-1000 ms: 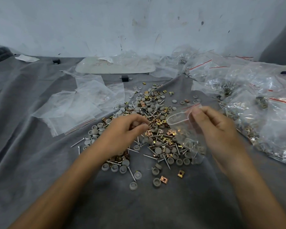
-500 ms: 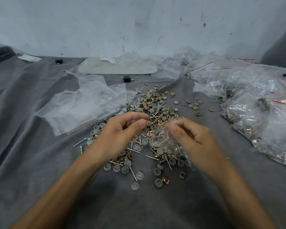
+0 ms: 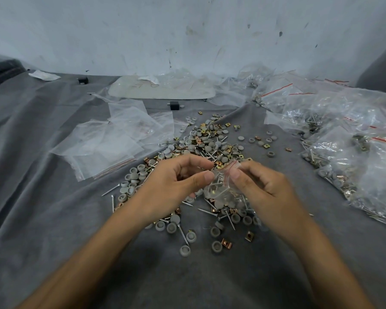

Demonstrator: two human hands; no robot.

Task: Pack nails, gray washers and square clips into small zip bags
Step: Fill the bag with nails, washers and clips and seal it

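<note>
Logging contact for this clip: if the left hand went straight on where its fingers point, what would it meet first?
The small zip bag pinched by the right hand: the left hand points at it, thumb tip at or nearly on the plastic. Whether they touch is unclear.

Packing workshop, scuffed wall (image 3: 187, 30), bagged hardware (image 3: 352, 166)

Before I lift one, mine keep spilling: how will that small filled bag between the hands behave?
Probably floppy: the small zip bag crumples where the left hand and right hand pinch it. Likely bottom-heavy, its contents sagging low. Nails inside may pierce it.
</note>
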